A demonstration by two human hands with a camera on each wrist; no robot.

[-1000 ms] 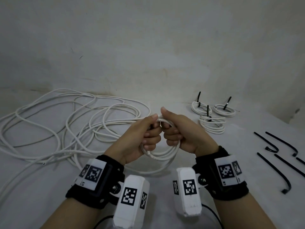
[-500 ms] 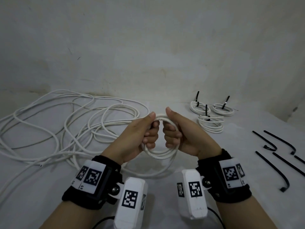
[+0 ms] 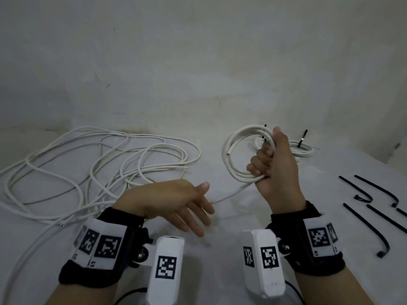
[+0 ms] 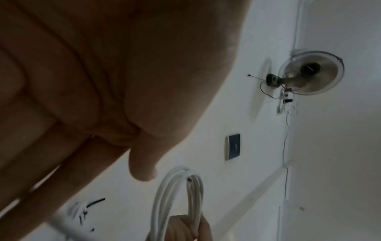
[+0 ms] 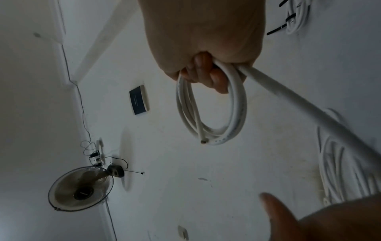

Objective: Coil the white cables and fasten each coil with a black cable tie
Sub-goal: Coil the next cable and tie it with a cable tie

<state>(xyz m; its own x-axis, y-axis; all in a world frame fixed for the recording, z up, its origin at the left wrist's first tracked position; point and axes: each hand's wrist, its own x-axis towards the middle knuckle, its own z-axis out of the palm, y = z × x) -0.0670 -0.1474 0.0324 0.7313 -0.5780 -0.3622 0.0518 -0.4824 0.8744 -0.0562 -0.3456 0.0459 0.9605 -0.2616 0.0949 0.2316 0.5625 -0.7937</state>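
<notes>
My right hand (image 3: 272, 164) grips a small white cable coil (image 3: 231, 155) and holds it up at the right of centre; the wrist view shows the coil (image 5: 212, 114) hanging from the curled fingers (image 5: 203, 73), with a loose tail (image 5: 299, 104) running down toward my left hand. My left hand (image 3: 176, 205) hovers low at the centre, fingers straight and spread, holding nothing. A big tangle of loose white cable (image 3: 92, 168) lies on the left. Several black cable ties (image 3: 374, 208) lie on the right.
Finished coils with black ties (image 3: 301, 148) rest at the back right, partly hidden by my right hand. The white table (image 3: 220, 227) meets a pale wall behind. A wall fan (image 4: 311, 73) and a dark wall plate (image 4: 233, 146) show in the wrist views.
My left hand has let go of the coil and dropped back, open. The right hand has carried the coil up and to the right.
</notes>
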